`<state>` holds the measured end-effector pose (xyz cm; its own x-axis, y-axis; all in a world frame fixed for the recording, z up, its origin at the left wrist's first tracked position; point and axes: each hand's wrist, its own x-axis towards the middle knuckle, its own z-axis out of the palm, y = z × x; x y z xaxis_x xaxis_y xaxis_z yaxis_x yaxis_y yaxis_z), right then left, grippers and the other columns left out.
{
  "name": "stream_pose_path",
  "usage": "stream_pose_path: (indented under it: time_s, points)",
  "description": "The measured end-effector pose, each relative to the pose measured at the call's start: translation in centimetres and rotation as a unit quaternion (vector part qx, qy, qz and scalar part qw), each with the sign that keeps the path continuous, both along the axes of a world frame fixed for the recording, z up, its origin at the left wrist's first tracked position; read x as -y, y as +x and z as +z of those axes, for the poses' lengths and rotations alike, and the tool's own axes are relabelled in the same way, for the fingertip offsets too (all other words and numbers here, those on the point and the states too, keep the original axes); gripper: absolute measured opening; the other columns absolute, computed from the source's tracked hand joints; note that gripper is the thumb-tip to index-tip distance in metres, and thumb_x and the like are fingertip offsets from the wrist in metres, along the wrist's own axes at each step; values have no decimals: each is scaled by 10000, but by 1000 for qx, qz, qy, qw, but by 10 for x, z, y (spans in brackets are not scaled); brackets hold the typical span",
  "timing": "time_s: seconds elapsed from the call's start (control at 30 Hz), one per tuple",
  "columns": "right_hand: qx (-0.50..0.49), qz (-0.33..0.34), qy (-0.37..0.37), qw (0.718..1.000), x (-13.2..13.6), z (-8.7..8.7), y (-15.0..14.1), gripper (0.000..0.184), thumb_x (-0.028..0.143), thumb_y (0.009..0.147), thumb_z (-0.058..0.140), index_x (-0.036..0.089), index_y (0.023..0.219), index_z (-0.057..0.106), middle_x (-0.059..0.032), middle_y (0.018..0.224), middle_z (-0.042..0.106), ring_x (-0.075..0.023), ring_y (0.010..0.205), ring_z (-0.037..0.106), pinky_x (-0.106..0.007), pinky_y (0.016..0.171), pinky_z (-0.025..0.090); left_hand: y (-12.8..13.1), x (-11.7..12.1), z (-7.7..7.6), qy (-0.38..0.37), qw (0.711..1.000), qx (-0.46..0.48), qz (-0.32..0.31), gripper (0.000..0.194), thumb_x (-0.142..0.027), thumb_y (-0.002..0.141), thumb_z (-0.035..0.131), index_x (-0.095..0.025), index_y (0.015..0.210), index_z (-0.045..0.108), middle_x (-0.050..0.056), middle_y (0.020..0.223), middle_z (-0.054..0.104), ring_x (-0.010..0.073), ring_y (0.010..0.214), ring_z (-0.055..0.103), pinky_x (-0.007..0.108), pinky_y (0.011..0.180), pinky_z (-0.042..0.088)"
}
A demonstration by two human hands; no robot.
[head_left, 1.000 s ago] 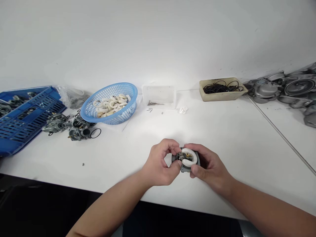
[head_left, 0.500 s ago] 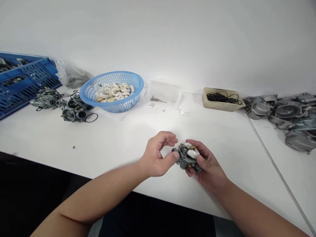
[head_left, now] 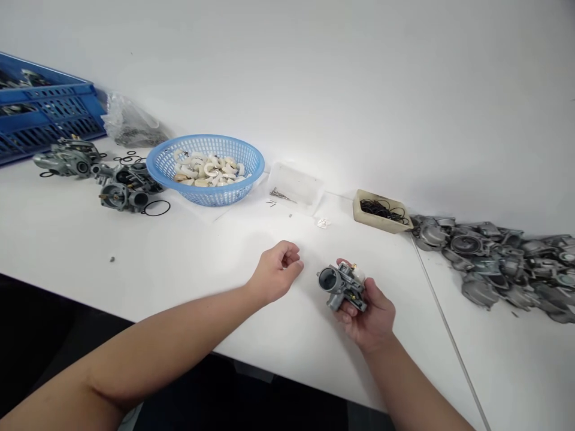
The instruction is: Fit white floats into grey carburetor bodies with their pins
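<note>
A grey metal carburetor (head_left: 340, 284) rests in my right hand (head_left: 375, 314), the fingers wrapped beneath it and the thumb at its right side. Its round bore faces left towards me, and part of a white float (head_left: 359, 274) shows at its upper right. My left hand (head_left: 277, 272) hovers over the table, left of the carburetor and apart from it. The fingers of that hand are loosely curled, the thumb a little away from them, and nothing shows between them.
Along the back stand a blue basket (head_left: 205, 196) of white floats, a clear tray (head_left: 309, 179) with thin pins, and a box (head_left: 381, 224) of black rings. Metal bowls (head_left: 480, 245) pile at right. Two carburetors (head_left: 123, 191) and a blue crate (head_left: 58, 111) are at left.
My left hand has come off the carburetor and moved left, its fingers curling in. My right hand has turned the carburetor so its bore shows. The view has shifted and tilted.
</note>
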<state>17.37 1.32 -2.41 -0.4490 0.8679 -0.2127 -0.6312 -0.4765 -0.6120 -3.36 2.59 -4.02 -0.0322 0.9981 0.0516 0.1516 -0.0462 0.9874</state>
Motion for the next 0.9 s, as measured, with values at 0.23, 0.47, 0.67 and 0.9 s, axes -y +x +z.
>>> stream_pose_path:
  time_s: [0.23, 0.47, 0.67, 0.9]
  points:
    - [15, -37, 15, 999, 2, 1, 2, 446, 436, 751, 716, 264, 1151, 618, 8, 776, 684, -53, 412, 460, -183, 394, 429, 0, -8, -5, -23, 1000, -19, 4, 199, -336, 776, 576, -200, 919, 554, 7, 800, 609, 152, 710, 568, 307, 677, 475]
    - [69, -110, 44, 991, 2, 6, 19, 351, 474, 721, 720, 255, 993, 677, 18, 715, 639, -62, 409, 397, -206, 390, 408, -2, -6, -1, -26, 1000, -8, -9, 234, -349, 758, 588, -203, 939, 557, 13, 798, 630, 159, 693, 580, 314, 671, 479]
    - [195, -261, 55, 944, -2, 5, 81, 314, 471, 668, 762, 218, 810, 642, 34, 622, 592, -75, 412, 427, -230, 395, 418, -5, -9, -1, -43, 999, -31, -1, 285, -385, 725, 629, -204, 942, 593, 19, 856, 644, 164, 734, 597, 304, 687, 485]
    - [306, -454, 74, 834, -13, -4, 187, 429, 454, 575, 831, 212, 743, 519, 84, 523, 519, -78, 379, 450, -236, 364, 432, -7, -9, 3, -61, 997, -38, -18, 325, -393, 730, 651, -197, 982, 586, 24, 910, 633, 166, 789, 601, 296, 693, 495]
